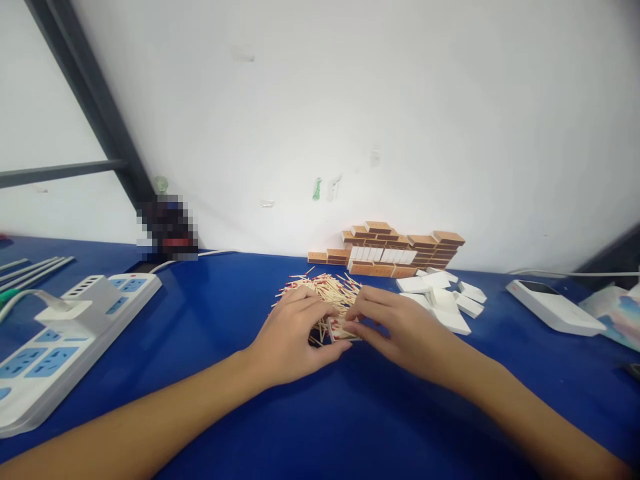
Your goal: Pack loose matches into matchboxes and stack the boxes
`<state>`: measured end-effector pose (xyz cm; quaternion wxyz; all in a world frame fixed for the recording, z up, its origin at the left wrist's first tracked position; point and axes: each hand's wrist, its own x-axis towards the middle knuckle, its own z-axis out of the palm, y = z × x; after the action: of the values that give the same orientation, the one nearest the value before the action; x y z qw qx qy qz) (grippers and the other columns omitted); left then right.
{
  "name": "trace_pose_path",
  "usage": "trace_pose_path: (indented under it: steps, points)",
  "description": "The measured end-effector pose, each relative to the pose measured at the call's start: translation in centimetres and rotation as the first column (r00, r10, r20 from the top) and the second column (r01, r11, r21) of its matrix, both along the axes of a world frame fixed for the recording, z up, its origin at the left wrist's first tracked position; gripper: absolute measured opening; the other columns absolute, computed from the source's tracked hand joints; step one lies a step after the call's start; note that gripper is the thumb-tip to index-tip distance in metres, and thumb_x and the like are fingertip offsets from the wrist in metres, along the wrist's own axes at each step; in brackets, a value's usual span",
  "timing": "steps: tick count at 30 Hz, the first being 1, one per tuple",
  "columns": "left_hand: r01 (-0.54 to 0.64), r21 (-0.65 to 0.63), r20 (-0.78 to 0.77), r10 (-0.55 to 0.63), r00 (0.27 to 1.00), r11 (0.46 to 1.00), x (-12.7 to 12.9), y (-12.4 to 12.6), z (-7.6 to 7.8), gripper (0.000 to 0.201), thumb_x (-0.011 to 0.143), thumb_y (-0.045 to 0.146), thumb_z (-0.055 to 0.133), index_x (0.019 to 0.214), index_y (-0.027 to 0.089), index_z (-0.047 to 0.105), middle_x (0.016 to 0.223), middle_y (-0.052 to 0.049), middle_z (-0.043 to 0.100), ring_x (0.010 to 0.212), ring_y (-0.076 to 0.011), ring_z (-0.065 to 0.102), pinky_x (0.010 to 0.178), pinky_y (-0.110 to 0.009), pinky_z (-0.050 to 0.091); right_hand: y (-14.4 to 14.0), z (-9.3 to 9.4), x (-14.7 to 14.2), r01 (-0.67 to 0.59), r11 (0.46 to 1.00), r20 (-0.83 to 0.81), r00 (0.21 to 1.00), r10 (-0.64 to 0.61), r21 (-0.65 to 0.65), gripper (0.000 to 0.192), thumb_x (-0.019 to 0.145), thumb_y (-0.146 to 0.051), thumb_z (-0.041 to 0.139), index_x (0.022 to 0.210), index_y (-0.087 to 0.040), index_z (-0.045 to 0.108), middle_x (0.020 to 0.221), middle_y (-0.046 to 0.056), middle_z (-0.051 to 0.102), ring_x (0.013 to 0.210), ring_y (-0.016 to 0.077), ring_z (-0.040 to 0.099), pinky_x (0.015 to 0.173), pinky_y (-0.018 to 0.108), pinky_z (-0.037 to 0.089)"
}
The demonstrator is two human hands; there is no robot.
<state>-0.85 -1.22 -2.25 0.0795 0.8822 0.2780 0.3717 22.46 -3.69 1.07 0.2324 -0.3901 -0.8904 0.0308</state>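
A small white matchbox tray with red-tipped matches in it lies on the blue table in front of me. My left hand is curled around its left end, thumb on the near side and fingers on the far side. My right hand has its fingertips bent together over the tray's right part, on the matches there; its fingers partly hide them. Just behind both hands spreads a loose heap of matches, partly covered by my left fingers.
Brown matchboxes are stacked against the wall, with white box pieces in front of them. A white device lies at the right. On the left are a power strip with a plugged-in charger and several thin rods.
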Motion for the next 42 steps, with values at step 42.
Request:
trace_pose_path:
  steps: [42]
  points:
    - [-0.021, -0.280, 0.138, 0.062, 0.988, 0.960, -0.01, -0.25, 0.34, 0.035, 0.084, 0.044, 0.086, 0.114, 0.027, 0.077, 0.109, -0.004, 0.077, 0.103, -0.0248, 0.071, 0.093, -0.044, 0.057, -0.08, 0.23, 0.07, 0.024, 0.994, 0.033, 0.999, -0.021, -0.103, 0.013, 0.106, -0.021, 0.056, 0.097, -0.020, 0.066, 0.094, 0.003, 0.065, 0.080, 0.0164, 0.062, 0.069, 0.029, 0.044]
